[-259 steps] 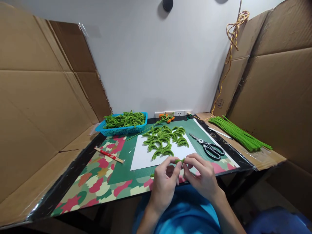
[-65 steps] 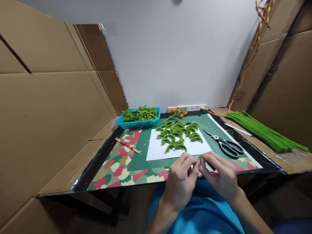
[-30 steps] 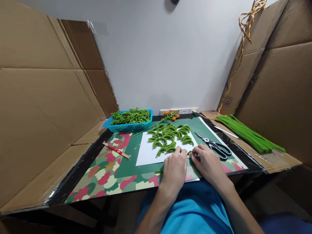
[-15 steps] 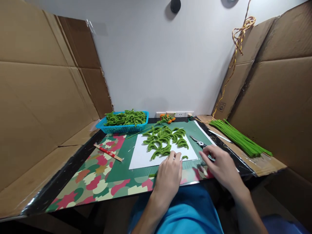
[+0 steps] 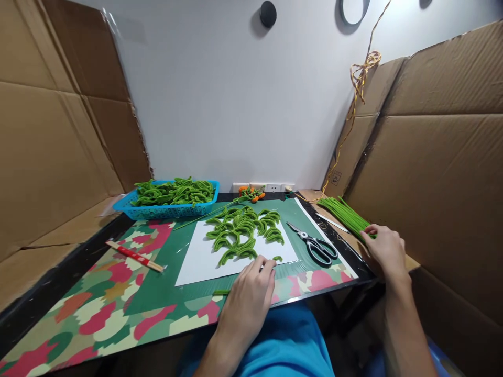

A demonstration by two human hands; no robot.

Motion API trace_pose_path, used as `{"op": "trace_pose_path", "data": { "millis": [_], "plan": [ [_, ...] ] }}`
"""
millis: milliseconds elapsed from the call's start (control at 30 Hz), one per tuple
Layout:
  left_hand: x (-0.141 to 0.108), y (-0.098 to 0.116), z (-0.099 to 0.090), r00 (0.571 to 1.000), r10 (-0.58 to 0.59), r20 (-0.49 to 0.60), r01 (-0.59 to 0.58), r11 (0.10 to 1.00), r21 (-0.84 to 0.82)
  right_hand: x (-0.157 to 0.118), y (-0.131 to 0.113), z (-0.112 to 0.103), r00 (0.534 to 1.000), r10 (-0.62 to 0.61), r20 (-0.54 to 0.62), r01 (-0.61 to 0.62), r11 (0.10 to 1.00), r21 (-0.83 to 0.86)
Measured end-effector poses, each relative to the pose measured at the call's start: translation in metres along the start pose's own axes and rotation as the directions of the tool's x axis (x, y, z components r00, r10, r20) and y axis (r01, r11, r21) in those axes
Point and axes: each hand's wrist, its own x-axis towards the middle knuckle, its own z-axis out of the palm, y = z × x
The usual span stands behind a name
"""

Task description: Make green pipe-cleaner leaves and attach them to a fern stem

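My right hand is at the near end of a bundle of straight green pipe cleaners, its fingertips closed on the stems. My left hand rests at the front edge of a white paper sheet, fingers curled together; what they hold, if anything, is hidden. A short green pipe cleaner end shows left of that hand. Many bent green pipe cleaner pieces lie on the sheet, and one small curved piece sits just beyond my left fingertips. Black-handled scissors lie between the sheet and the bundle.
A blue basket heaped with green pipe cleaner shapes stands at the back left. Orange flowers on a green stem lie by the wall sockets. Red-wrapped chopsticks lie on the left. Cardboard walls flank both sides.
My right hand has moved right, from beside the scissors to the green bundle, uncovering the scissors' handles. My left hand stays by the paper's front edge. The view has turned right.
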Motion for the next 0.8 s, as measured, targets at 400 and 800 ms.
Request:
{"op": "trace_pose_path", "data": {
  "millis": [400, 800],
  "plan": [
    [-0.001, -0.005, 0.002, 0.998, 0.045, -0.05, -0.048, 0.997, -0.063, 0.01, -0.005, 0.0, 0.997, -0.016, 0.081, 0.024, 0.994, -0.102],
    [0.082, -0.013, -0.076, 0.833, -0.081, -0.547, -0.074, 0.964, -0.257, 0.027, -0.003, -0.001, 0.98, 0.097, 0.175, -0.084, 0.993, -0.081]
  ]
}}
